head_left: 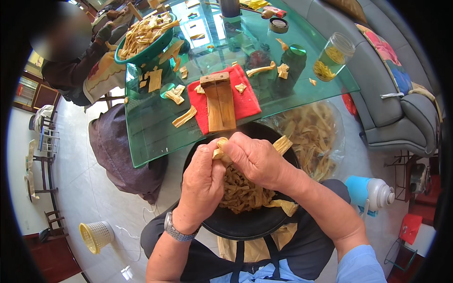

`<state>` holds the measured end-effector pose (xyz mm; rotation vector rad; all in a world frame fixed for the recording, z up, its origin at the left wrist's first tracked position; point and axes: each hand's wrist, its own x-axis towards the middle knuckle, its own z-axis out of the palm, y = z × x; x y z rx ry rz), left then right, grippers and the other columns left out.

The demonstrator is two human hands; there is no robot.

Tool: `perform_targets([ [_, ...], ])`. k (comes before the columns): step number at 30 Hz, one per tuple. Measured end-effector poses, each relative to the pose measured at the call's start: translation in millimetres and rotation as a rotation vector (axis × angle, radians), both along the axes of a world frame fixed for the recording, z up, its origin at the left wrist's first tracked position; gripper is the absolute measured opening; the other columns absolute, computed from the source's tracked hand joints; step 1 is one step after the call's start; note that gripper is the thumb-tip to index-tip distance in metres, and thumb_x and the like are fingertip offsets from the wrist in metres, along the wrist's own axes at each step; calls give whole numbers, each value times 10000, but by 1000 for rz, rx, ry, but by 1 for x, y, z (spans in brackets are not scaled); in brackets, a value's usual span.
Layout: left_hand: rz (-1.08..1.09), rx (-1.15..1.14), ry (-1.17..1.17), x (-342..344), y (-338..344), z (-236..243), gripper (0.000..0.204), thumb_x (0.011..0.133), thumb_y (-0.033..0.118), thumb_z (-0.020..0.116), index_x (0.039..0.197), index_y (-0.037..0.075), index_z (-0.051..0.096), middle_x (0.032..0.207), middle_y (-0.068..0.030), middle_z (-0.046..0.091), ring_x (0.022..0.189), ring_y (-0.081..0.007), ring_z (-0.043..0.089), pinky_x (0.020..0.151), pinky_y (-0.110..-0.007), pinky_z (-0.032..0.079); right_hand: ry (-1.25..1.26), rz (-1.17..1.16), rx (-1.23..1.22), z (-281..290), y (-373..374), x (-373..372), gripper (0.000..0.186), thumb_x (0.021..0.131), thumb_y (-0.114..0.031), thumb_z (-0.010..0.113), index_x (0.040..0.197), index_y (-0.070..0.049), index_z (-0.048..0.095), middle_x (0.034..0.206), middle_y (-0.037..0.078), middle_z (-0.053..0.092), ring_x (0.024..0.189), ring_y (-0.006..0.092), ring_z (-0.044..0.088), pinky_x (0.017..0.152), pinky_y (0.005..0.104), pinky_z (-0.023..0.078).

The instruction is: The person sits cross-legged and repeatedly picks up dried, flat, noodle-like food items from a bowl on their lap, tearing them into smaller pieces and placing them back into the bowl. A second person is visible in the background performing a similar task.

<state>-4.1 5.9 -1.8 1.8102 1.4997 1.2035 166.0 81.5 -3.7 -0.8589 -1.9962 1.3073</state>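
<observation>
My left hand (200, 181), a watch on its wrist, and my right hand (259, 160) meet above a black basin (245, 232) between my knees. Both are closed, fingertips pinching a pale yellow dried strip (218, 152). Most of that strip is hidden by my fingers. Small dried pieces (245, 188) are heaped in the basin. One longer strip (283, 145) sticks out behind my right hand; whether I hold it I cannot tell. Just beyond, a wooden block (221, 106) with a crosspiece lies on a red cloth (247, 96) at the table edge.
Dried pieces are scattered over the glass table (151, 125). A green basket (146, 54) of them stands at its far left, near another person (71, 70). A clear bag (311, 137) of strips lies right of the basin. A jar (334, 56) stands near a grey sofa (382, 108).
</observation>
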Motion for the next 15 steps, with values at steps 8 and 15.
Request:
perform_targets([
  [8,105,-202,-70,2,-1,8,238,1108,198,562,1137,-11,672,833,-48,670,740,-92,622,713,-244,519,21,36,-66,-8,2,3,416,1127,-403,454,1011,-20,566,841,239,652,863,467,664,689,498,519],
  [15,189,-227,-7,-17,2,8,338,1129,289,527,931,33,626,725,7,571,661,-78,534,633,-242,447,33,53,-264,4,18,21,434,1089,-418,567,1009,7,604,807,111,643,758,202,612,716,365,506],
])
